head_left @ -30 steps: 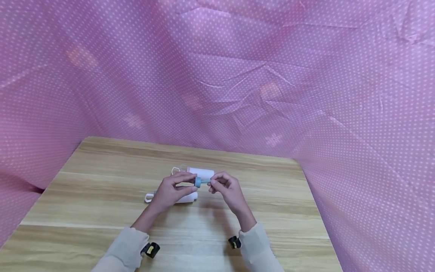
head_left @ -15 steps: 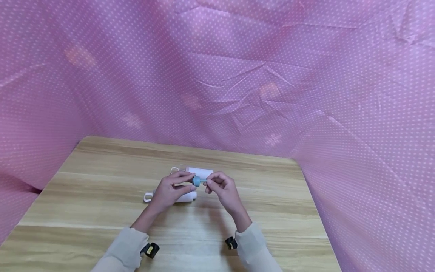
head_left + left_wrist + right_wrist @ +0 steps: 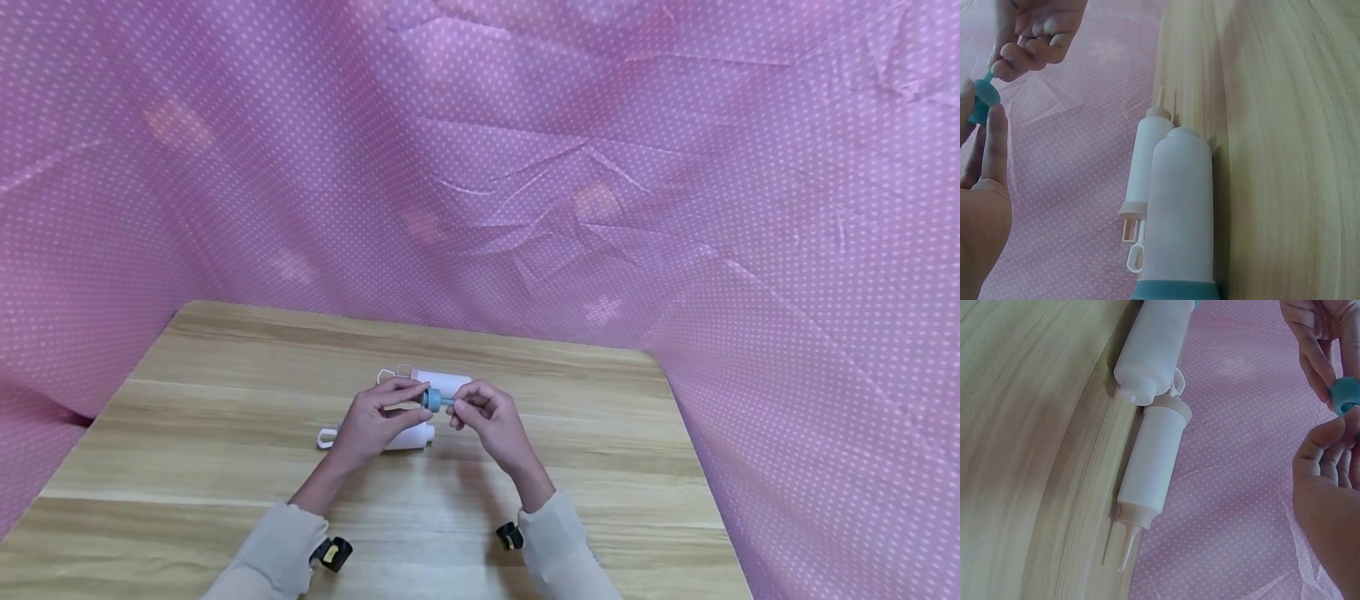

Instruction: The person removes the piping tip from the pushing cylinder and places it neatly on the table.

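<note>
Above the table, my left hand (image 3: pixel 369 427) holds a teal nozzle cap (image 3: pixel 432 401) between thumb and fingers. The thumb and fingers of my right hand (image 3: pixel 495 423) pinch the cap's thin spout, which points right in the head view. In the left wrist view the teal cap (image 3: pixel 985 100) shows at the left edge. Below the hands lies a white bottle (image 3: pixel 1180 206) with a teal base and a bare neck. Behind it lies a second white bottle (image 3: pixel 1152 459) with a beige cap and a thin clear tip. Fingers partly hide both cap and spout.
Both bottles lie on their sides on the wood-grain table (image 3: pixel 585 475), with loop handles at their left ends in the head view. Pink dotted cloth (image 3: pixel 480 167) hangs behind and beside the table.
My right hand has moved slightly left, closer to the left hand, and less of the spout shows between them. The cap has shifted a little left. The bottles stay in place.
</note>
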A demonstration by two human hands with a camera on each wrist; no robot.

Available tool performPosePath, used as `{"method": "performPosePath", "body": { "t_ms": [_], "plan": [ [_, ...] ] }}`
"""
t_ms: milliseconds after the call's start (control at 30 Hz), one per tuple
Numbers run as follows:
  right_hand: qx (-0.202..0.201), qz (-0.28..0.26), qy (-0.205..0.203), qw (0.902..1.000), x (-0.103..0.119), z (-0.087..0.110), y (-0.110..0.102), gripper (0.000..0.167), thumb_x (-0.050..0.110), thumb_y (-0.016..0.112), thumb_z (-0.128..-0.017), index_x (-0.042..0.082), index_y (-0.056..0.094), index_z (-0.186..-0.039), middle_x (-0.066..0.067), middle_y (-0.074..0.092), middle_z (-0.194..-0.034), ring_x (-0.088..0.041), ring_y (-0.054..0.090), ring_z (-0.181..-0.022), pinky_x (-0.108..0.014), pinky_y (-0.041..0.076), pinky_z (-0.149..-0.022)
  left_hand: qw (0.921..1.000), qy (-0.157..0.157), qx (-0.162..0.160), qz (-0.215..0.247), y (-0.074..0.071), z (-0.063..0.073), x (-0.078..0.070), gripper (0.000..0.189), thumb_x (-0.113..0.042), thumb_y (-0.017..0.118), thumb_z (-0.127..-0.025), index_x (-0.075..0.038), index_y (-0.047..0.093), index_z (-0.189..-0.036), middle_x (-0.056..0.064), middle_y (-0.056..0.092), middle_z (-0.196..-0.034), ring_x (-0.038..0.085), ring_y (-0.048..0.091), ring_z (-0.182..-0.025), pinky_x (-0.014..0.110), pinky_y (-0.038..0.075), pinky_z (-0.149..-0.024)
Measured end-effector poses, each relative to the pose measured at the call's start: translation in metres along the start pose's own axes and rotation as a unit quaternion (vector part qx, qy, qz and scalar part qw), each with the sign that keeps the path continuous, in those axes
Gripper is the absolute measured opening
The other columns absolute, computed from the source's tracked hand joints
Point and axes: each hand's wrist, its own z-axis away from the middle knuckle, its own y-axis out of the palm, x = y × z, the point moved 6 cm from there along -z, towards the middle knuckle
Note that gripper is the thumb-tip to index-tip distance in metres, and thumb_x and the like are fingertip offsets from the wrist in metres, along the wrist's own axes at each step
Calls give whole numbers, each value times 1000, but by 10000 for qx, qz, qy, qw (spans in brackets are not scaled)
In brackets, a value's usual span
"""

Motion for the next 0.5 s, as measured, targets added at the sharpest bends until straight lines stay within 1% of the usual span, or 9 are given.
{"method": "performPosePath", "body": {
  "t_ms": [67, 167, 500],
  "plan": [
    [66, 2, 19, 10000, 0, 0, 1, 20, 2, 58, -101, -16, 55, -108, -11, 67, -94, -13, 64, -81, -27, 58, -76, 10000, 22, 18, 32, 0, 0, -1, 41, -3, 80, -86, 4, 68, -124, 17, 64, -125, 16, 65, -108, 31, 57, -88],
    [100, -15, 48, 9999, 0, 0, 1, 16, 1, 57, -101, -14, 57, -108, -7, 66, -93, -13, 64, -81, -26, 58, -77, 10000, 32, 44, 72, 0, 0, -1, 41, -3, 80, -85, 4, 68, -124, 17, 64, -124, 15, 66, -108, 32, 57, -88],
    [128, 46, 84, 9999, 1, -1, 4, 14, 1, 57, -101, -12, 58, -107, -22, 65, -94, -14, 64, -80, -27, 58, -76, 9999, 64, 40, 119, 0, 0, -2, 40, -2, 81, -85, 5, 69, -122, 18, 64, -123, 18, 65, -108, 32, 57, -88]
  ]
}}
